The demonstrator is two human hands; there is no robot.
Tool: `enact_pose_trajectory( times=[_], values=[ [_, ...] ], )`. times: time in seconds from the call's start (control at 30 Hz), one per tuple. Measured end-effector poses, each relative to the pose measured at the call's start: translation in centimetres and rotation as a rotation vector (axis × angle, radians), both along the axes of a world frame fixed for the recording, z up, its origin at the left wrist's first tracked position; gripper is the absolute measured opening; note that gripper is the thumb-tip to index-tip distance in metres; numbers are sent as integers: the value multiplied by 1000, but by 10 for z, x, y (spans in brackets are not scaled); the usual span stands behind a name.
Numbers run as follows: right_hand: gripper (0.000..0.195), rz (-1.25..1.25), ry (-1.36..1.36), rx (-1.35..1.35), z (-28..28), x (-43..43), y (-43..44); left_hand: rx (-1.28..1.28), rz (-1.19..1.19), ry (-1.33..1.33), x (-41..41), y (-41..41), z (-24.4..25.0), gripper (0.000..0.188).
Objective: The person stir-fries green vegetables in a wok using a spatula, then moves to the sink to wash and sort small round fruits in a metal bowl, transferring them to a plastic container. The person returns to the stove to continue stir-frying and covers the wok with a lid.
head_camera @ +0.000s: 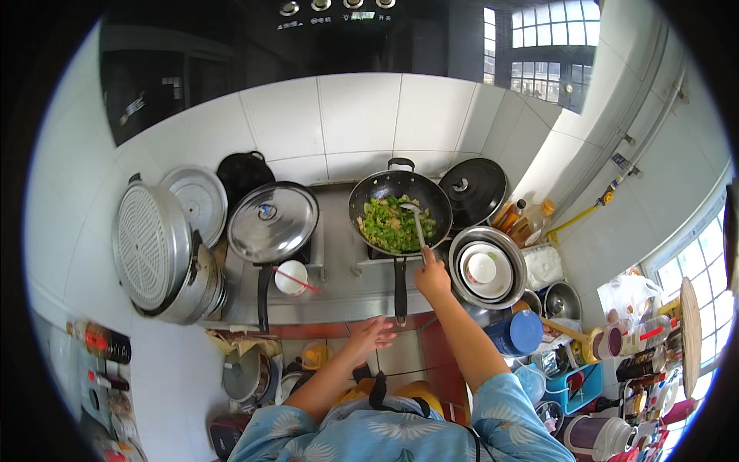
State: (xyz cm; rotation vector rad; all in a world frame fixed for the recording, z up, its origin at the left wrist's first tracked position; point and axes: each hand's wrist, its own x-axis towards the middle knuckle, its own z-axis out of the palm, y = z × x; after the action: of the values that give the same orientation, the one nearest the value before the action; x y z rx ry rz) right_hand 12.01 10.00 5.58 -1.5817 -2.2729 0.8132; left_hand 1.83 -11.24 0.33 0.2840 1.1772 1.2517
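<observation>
My right hand [433,279] grips the handle of a metal spatula or ladle [419,225], whose head rests among chopped green vegetables with paler bits [388,224]. They lie in a black wok [439,202] on the right burner of a steel gas stove [338,248]. My left hand [372,341] is bare, fingers apart, in front of the stove's edge and left of the wok's long black handle [400,291]. A pan under a shiny steel lid [273,221] occupies the left burner. Near its handle stands a white bowl [288,277] with a red stick across it.
Stacked steamers [151,245] and a round metal lid [199,202] stand at left. A black lid [473,193] leans behind nested bowls [488,268], right of the wok. Bottles [534,222], a blue-lidded container [522,332] and a blue basket [583,390] crowd the right side. A range hood [346,52] hangs above.
</observation>
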Motion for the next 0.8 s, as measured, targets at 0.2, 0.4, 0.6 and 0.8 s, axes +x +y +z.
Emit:
enact_pose_trajectory(
  times=[0.2, 0.4, 0.6, 0.8],
  values=[
    [49, -93, 523, -166, -13, 12, 62, 45, -139, -406, -6, 87, 18, 32],
    [41, 95, 556, -460, 2, 5, 78, 53, -183, -436, -10, 85, 8, 25],
    [51, 597, -224, 435, 93, 79, 65, -16, -232, -424, -22, 80, 17, 29],
    [51, 500, -390, 434, 174, 129, 50, 19, -284, -473, -21, 85, 17, 30]
  ],
)
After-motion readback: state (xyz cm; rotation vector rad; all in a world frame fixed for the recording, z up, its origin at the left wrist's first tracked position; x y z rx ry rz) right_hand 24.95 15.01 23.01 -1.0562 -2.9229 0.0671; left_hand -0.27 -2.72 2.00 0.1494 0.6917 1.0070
